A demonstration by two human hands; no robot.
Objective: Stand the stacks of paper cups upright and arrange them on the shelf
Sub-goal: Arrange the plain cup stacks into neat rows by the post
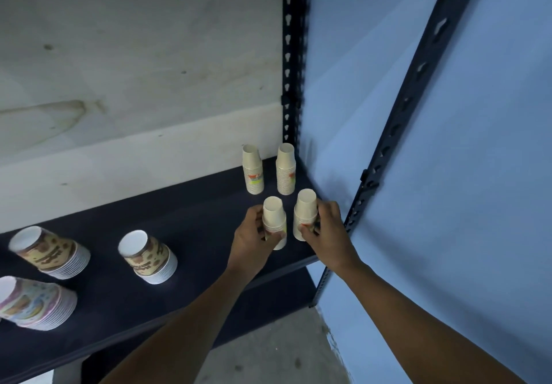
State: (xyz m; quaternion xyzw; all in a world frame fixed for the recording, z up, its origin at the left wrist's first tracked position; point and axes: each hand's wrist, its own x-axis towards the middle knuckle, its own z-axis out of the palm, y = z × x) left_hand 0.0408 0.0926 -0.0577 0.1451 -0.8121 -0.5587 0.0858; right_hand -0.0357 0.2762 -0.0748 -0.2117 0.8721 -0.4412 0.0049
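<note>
Each hand [254, 234] [325, 228] pinched a cream cup stack [274, 219] [304, 213] (bases up) near the shelf [194, 234] front edge.

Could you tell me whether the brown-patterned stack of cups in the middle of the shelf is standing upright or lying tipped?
Tipped. The brown-patterned stack leans on the shelf, its top slanting left, unlike the back cream stacks.
</note>
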